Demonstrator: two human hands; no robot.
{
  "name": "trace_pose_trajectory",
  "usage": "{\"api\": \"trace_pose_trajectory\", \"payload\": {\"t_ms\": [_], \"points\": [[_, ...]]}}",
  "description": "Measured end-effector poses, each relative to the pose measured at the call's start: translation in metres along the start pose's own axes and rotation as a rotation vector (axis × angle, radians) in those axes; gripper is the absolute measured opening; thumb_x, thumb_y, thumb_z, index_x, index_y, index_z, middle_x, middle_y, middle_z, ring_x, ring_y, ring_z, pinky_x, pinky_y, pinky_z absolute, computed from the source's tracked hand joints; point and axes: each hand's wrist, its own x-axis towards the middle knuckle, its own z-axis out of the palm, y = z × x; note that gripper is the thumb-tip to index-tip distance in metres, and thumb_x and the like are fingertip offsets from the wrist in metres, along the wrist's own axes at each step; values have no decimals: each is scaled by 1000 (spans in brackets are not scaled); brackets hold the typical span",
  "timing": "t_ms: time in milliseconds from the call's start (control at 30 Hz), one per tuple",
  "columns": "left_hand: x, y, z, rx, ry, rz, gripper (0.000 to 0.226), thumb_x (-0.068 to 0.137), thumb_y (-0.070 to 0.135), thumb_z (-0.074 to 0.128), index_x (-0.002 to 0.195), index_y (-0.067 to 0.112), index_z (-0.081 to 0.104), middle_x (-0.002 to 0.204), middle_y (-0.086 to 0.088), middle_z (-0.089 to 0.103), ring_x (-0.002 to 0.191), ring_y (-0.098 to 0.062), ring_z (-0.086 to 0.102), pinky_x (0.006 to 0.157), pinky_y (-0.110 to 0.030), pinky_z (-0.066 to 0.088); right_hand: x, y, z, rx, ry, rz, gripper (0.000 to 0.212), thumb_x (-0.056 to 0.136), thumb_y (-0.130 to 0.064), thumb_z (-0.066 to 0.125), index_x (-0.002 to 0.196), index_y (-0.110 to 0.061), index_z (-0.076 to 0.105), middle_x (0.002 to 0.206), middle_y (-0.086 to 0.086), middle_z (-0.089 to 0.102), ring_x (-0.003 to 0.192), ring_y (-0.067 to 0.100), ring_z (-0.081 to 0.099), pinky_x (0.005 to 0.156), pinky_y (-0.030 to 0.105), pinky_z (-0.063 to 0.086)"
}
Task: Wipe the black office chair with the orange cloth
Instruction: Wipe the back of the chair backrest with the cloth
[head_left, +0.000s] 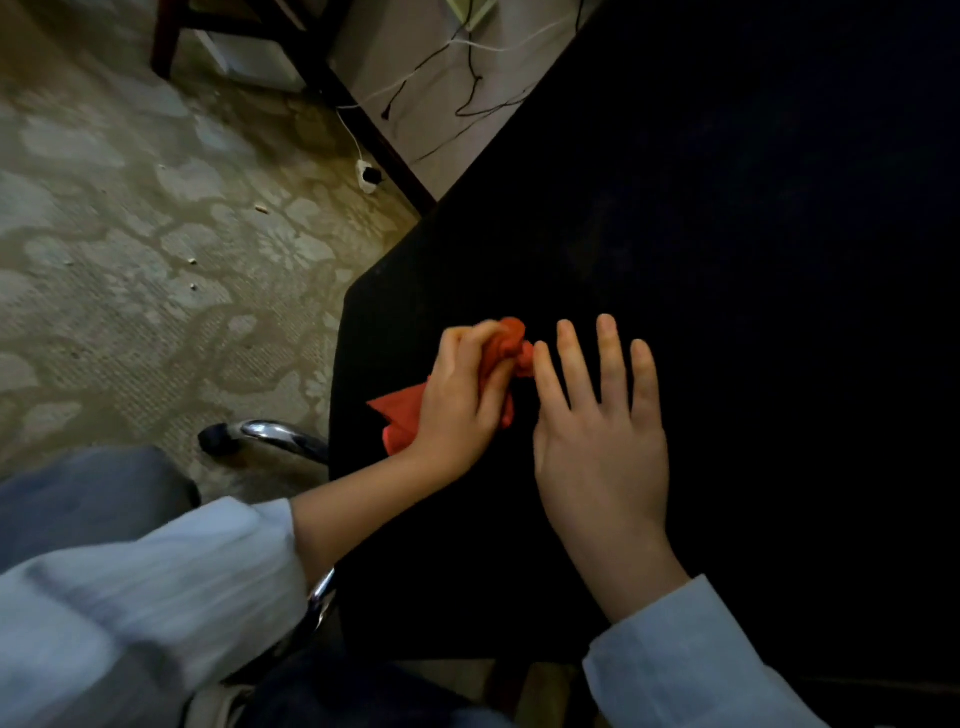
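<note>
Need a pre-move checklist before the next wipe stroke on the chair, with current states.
1. Cloth held: left hand grips the orange cloth. Ok.
2. Cloth on the surface: it sits over the black chair seat. Contact: cannot tell.
3. Cloth spread for a wide stroke: bunched, one corner trailing out. Not ok.
4. Right hand out of the path: open, fingers spread, close beside the cloth. Not ok.
5. Dirt left on the seat: too dark. Cannot tell.
</note>
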Motion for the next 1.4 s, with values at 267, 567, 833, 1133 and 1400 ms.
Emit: {"api": "trace_pose_trajectory", "payload": {"t_ms": [267,567,833,1133,1400], "points": [[51,-76,-25,130,55,-516,36,99,30,43,133,18,38,119,-6,45,100,-16,52,81,-24,36,-1,-7,-3,-103,-73,26,51,80,-27,55,126,-4,58,136,19,51,132,41,37,113,50,8],[-1,-44,-13,46,50,-351,30,97,14,49,127,13,45,111,0,43,88,23,43,73,6,29,53,-39,10,116,-43,108,33,78,-12,39,90,-7,69,98,15,67,106,35,60,102,49,33],[-26,-16,-7,-88,-5,-201,32,93,22,48,122,33,40,115,2,44,105,5,48,91,-12,39,64,-31,28,24,-82,25,34,81,-12,48,110,-9,66,125,13,61,126,29,49,109,43,11],[87,-31,-21,-65,174,-127,39,89,30,48,125,15,49,113,-4,43,108,-22,51,98,-34,43,79,-39,39,-4,201,-5,52,87,-16,30,133,-10,54,139,9,51,131,27,44,115,41,4],[93,-111,-38,89,352,-526,37,97,26,50,128,7,46,119,-17,42,114,-34,45,95,-30,32,96,-47,64,-272,23,-16,56,85,-35,38,135,-13,52,144,12,45,137,33,34,114,47,5]]}}
